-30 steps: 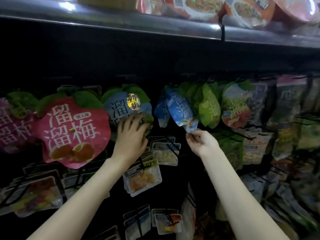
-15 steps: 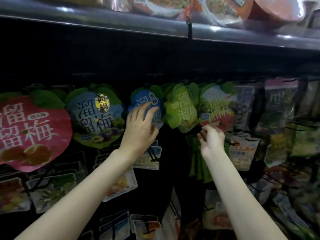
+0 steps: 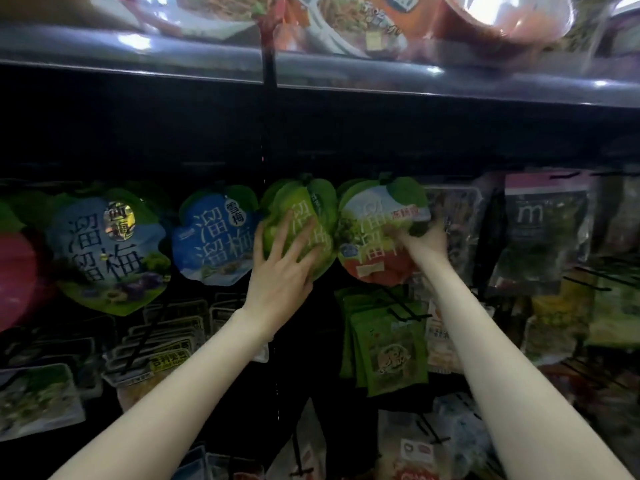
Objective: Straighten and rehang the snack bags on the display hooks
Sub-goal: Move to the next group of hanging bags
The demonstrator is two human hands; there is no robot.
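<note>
Hands on hanging snack bags, mid row. Left hand, fingers spread flat, presses green bag. Right hand grips lower-right edge of red/white bag just beside it. Blue bag hangs to left; dark pouch to right; shelf w/ noodle bowls above.

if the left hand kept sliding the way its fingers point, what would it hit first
The left hand lies flat on the green bag, fingers pointing up and right. Going on that way, it would probably first meet the edge of the red and white bag hanging right beside it, though depth is unclear.
</note>
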